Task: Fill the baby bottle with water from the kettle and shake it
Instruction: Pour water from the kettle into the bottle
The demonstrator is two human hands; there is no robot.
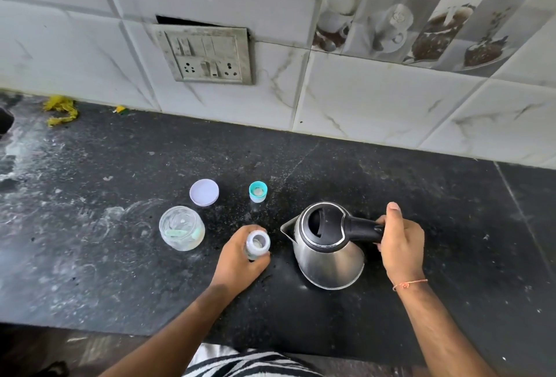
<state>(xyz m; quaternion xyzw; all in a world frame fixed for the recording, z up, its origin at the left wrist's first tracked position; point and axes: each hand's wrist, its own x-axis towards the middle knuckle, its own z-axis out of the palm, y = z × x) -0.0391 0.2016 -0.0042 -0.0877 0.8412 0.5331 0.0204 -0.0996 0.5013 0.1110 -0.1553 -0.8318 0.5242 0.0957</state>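
Note:
A small clear baby bottle (257,243) stands upright and uncapped on the black counter (421,196). My left hand (240,259) is wrapped around its body. Just to its right sits a steel kettle (326,252) with a black lid and handle, its spout pointing left toward the bottle. My right hand (400,241) grips the kettle's handle, thumb up. The bottle's teal cap with its teat (258,191) stands on the counter behind the bottle.
A clear open jar (181,228) with a pale scoop inside stands left of the bottle, its lilac lid (204,192) lying behind it. A switch and socket panel (207,56) is on the tiled wall. Yellow scraps (61,110) lie far left.

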